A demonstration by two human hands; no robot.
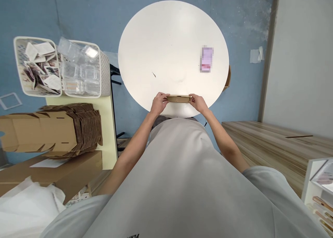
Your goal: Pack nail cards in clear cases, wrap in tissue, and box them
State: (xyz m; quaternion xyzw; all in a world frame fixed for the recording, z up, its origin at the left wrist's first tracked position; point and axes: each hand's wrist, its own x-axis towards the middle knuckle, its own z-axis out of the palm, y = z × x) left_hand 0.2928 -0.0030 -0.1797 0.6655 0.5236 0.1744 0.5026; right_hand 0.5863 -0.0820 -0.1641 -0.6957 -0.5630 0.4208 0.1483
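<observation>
Close in front of the grey shirt [179, 168], over the near side of the round white table [166, 33], a slim brown cardboard box [178, 99] is lying crosswise between the hands — its long axis running left to right. The left hand [159, 103] is pinching its left end and the right hand [197, 103] is pinching its right end, so neither is nearer: each is touching its own end, and the box is spanning the gap. Whether its underside is resting on the tabletop or hanging just above, I cannot tell. Off to the left, well apart, a stack of folded cardboard [85, 127] is sitting on a pale yellow table [108, 127]. Farther out on the round table, toward its right rim, a blurred purple thing [206, 57] is pointing away from the person — roughly square to the box, and on the right hand's side. Beyond the stack, two white baskets [105, 73] are standing side by side, one holding white and printed pieces [43, 69], the other clear plastic containers [80, 71].
</observation>
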